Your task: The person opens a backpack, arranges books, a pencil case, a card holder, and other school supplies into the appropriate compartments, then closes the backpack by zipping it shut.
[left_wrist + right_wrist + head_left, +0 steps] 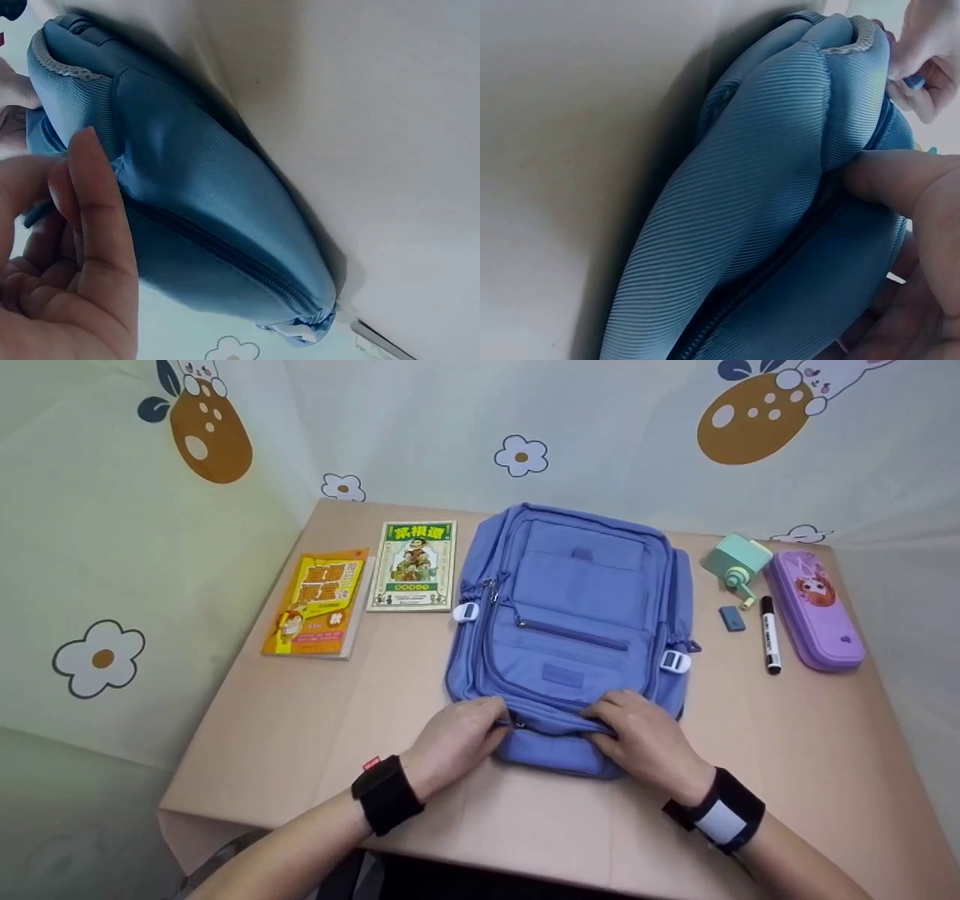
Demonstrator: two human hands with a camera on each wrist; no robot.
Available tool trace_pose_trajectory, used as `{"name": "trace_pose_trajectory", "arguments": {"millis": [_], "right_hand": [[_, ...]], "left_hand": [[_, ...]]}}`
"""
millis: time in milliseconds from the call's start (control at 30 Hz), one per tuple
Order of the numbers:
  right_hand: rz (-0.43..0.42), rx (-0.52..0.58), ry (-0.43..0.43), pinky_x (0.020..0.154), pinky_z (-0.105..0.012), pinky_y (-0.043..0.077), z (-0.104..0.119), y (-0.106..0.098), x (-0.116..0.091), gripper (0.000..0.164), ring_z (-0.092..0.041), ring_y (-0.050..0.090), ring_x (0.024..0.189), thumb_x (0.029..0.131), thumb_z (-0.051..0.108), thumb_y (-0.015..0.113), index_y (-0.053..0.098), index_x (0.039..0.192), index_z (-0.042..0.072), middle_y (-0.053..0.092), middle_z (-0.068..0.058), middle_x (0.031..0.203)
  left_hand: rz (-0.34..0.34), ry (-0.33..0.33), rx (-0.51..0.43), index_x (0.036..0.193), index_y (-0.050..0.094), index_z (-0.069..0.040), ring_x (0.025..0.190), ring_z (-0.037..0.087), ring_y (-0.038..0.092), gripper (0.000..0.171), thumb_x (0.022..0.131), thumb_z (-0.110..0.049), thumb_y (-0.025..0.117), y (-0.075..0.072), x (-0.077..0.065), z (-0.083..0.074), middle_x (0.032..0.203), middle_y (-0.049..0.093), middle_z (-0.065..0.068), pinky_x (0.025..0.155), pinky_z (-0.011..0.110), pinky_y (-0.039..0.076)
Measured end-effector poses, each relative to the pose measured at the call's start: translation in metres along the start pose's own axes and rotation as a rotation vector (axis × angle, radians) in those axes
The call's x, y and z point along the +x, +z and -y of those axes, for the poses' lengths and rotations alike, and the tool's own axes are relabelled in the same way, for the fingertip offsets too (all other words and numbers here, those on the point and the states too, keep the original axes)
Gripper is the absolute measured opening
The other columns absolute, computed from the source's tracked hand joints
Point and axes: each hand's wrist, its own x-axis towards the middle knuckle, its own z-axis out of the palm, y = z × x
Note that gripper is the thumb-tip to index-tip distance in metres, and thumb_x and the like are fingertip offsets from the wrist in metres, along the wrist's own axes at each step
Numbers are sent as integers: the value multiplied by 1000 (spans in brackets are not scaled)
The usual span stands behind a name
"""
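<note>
A blue backpack [585, 619] lies on the table, front upward, its lower end towards me. At its lower left, my left hand [459, 737] pinches a small blue zipper pull [913, 81], best seen in the right wrist view. My right hand [646, 744] grips the fabric at the lower right, thumb against the zipper seam [772, 262] and fingers on the front panel. Between the hands the fabric bunches up along the zipper. The left wrist view shows the left fingers curled beside the backpack's side.
Left of the backpack lie an orange book [319, 607] and a green-and-white book [413, 566]. To the right are a mint-green crank sharpener [739, 561], a small blue eraser [732, 619], a marker [770, 636] and a purple pencil case [817, 611]. A patterned curtain hangs behind the table.
</note>
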Motion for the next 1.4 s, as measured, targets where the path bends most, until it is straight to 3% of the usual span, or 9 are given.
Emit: {"name": "trace_pose_trajectory", "arguments": {"millis": [167, 433, 667, 800, 967, 1067, 1200, 1300, 1400], "right_hand": [[11, -15, 22, 76, -38, 55, 1, 0, 2, 20, -20, 66, 88, 80, 12, 86, 75, 97, 13, 68, 3, 91], [14, -41, 76, 72, -40, 56, 3, -2, 4, 16, -20, 69, 84, 79, 9, 84, 76, 90, 15, 68, 4, 87], [18, -48, 84, 73, -38, 57, 2, -7, 4, 17, -20, 69, 84, 79, 7, 85, 76, 93, 13, 69, 3, 88], [13, -48, 100, 74, -38, 57, 1, -10, 1, 19, -20, 69, 85, 77, 4, 85, 76, 93, 11, 70, 2, 88], [41, -24, 113, 76, -39, 57, 1, -11, 1, 22, -22, 68, 88, 76, 3, 84, 76, 95, 10, 70, 0, 91], [75, -2, 121, 77, -40, 56, 3, -13, 2, 23, -21, 67, 90, 78, 9, 85, 76, 99, 11, 69, 1, 94], [105, 24, 110, 82, -41, 56, 11, -21, 7, 30, -21, 67, 95, 85, 31, 84, 77, 107, 12, 70, 1, 99], [116, 31, 76, 86, -42, 55, 23, -28, 18, 41, -22, 67, 100, 88, 46, 79, 76, 112, 12, 72, -1, 104], [135, 10, 21, 86, -43, 56, 37, -30, 36, 45, -24, 68, 101, 91, 50, 74, 76, 113, 10, 73, -4, 106]], "left_hand": [[15, -1, 26, 97, 73, -9, 84, 18, 69, 4, 97, -9, 69, -2, 0, -1, 89, 71, 1, 76, 34, 56], [3, -79, 116, 96, 74, -14, 81, 16, 71, 7, 98, -17, 69, -12, -9, 5, 89, 72, -1, 68, 34, 57], [-38, -87, 187, 91, 72, -13, 74, 20, 70, 7, 96, -17, 71, -23, -14, 20, 84, 72, 1, 61, 37, 56], [-47, -149, 234, 88, 71, -12, 72, 25, 70, 9, 95, -17, 72, -27, -17, 33, 82, 72, 4, 58, 42, 54], [-32, -223, 204, 88, 71, -13, 73, 26, 70, 8, 95, -15, 71, -29, -21, 42, 81, 71, 4, 59, 44, 54], [-8, -237, 182, 86, 70, -15, 73, 26, 70, 10, 96, -14, 69, -29, -20, 42, 81, 71, 3, 58, 45, 53], [35, -254, 153, 84, 71, -17, 74, 24, 69, 13, 95, -12, 68, -29, -18, 41, 79, 69, 1, 58, 44, 52], [56, -276, 128, 82, 72, -18, 73, 21, 67, 13, 93, -11, 69, -29, -17, 42, 77, 67, -1, 58, 42, 51], [68, -315, 92, 85, 74, -16, 74, 19, 66, 8, 91, -12, 71, -28, -17, 44, 79, 67, -2, 61, 41, 51]]}}
